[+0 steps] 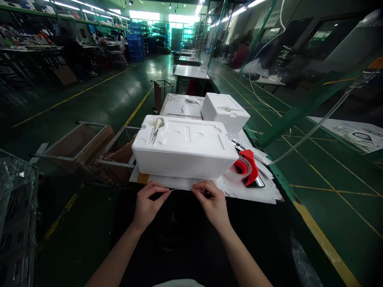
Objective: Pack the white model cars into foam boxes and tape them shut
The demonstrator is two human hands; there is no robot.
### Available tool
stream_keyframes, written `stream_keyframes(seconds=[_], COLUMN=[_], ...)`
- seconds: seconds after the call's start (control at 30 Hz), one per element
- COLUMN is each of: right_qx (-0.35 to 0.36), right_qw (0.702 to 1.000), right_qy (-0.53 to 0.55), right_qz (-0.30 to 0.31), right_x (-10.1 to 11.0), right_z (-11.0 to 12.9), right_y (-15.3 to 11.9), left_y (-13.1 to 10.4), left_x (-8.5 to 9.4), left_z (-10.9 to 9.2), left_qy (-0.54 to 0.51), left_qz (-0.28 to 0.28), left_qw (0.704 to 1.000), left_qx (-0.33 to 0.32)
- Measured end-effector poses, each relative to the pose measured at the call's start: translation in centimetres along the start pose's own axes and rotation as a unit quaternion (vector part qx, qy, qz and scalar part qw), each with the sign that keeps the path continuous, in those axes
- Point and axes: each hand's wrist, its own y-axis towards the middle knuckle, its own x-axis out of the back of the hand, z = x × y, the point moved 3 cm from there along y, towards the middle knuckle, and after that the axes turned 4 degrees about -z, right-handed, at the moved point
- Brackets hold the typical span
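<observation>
Close to the table's front edge, my left hand (149, 202) is closed in a pinch of thumb and forefinger. Facing it a short way to the right, my right hand (214, 202) pinches too. A thin pale strip (172, 190) shows at the left fingertips and seems to run toward the right ones; its kind is too small to make out. Just beyond both hands lies a long white foam box (176, 162), with a small clear plastic bag (156, 128) holding something shiny on top. A red tape dispenser (253, 169) with a clear roll sits right of the box.
A second foam box (226, 113) stands behind, another small bag on it. Flat dark-and-white parts (259, 162) lie under the dispenser. Metal-framed stools (80, 141) stand at left. A green post (295, 111) and hanging white tube are at right. People sit farther off.
</observation>
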Motion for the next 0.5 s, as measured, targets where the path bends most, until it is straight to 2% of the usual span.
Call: stream_keyframes(seconds=[0.13, 0.2, 0.37, 0.5], right_qx=[-0.006, 0.011, 0.070, 0.094], right_qw=[0.998, 0.995, 0.982, 0.977], right_qy=[-0.023, -0.045, -0.110, -0.129], right_qz=[-0.060, -0.086, -0.134, -0.145], right_x=[-0.6, -0.9, -1.6, -2.2], right_z=[-1.2, -1.6, -1.4, -1.2], right_y=[0.1, 0.1, 0.3, 0.7], left_y=[0.8, 1.0, 1.3, 1.7], left_x=[-0.7, -1.2, -1.8, -2.0], left_z=[0.7, 1.2, 2.3, 2.4], left_qy=[0.077, 0.102, 0.152, 0.184], left_qz=[-0.031, -0.053, -0.119, -0.149], left_qw=[0.992, 0.986, 0.972, 0.963], left_qx=[-0.092, -0.117, -0.137, -0.132])
